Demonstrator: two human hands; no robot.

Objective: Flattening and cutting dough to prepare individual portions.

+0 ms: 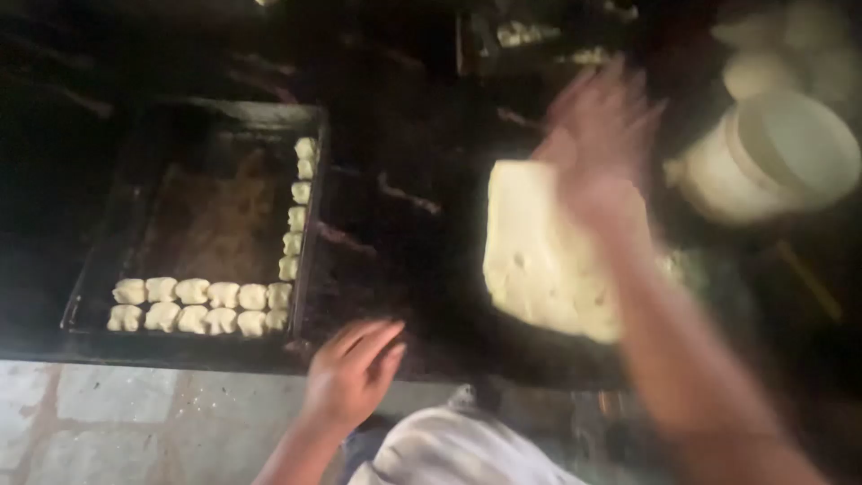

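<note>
Fingers (377, 339) of the left hand (352, 377) lie together and nearly straight, palm down, resting flat on the near edge of the dark worktop (404, 251); they grip nothing. That forearm comes up from the bottom of the view, beside a pale cloth (449, 449) at the person's waist.

Up and to the right of those fingers, the right hand (600, 148) is raised with fingers spread wide and loose, holding nothing. It is blurred, so whether it touches the dough cannot be told. Its forearm slants down to the lower right corner.

Just beneath and left of the right hand's fingers lies a flat slab of pale dough (539, 256) on the worktop. Beyond the fingertips to the right stands a white tub (777, 162), tilted in view.

Left of the left hand's fingers sits a dark baking tray (206, 233), with small dough pieces (202, 305) in two rows along its near side and a column up its right side.
</note>
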